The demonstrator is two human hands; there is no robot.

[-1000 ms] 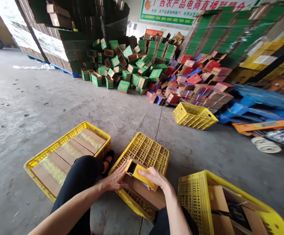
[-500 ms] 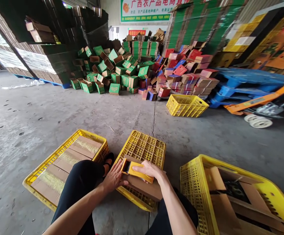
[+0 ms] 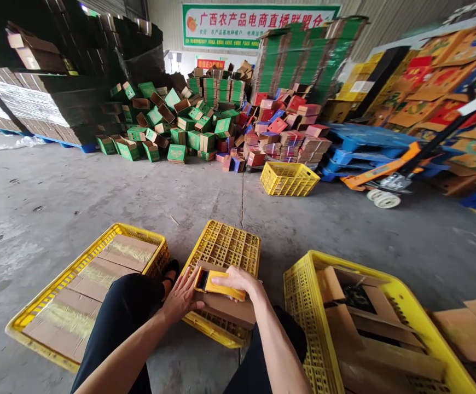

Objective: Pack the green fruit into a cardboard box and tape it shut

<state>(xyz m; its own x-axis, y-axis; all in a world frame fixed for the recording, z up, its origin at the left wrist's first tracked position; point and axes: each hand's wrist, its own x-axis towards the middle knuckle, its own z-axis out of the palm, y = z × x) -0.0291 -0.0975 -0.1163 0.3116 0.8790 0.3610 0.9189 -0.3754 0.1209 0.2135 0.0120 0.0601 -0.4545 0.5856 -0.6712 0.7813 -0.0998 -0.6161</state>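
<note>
A cardboard box [image 3: 230,311] lies on an upturned yellow crate [image 3: 225,241] between my knees. Wrapped around a yellow tape dispenser [image 3: 217,285], my right hand [image 3: 238,280] holds it against the top of the box. My left hand [image 3: 181,295] rests on the box's left end with its fingers stretched out, right beside the front of the dispenser. The strip of tape under the dispenser cannot be made out.
On my left, a yellow crate [image 3: 16,323] holds several taped boxes [image 3: 94,273]. To my right, another yellow crate [image 3: 303,306] contains open cartons [image 3: 369,312]. Farther off are a yellow basket [image 3: 289,180], an orange pallet jack [image 3: 385,172], blue pallets [image 3: 365,139] and piled green boxes [image 3: 176,153].
The view has turned to the right, so the surroundings shift left and more cartons show at the right. Both hands and the tape dispenser keep nearly the same place on the box.
</note>
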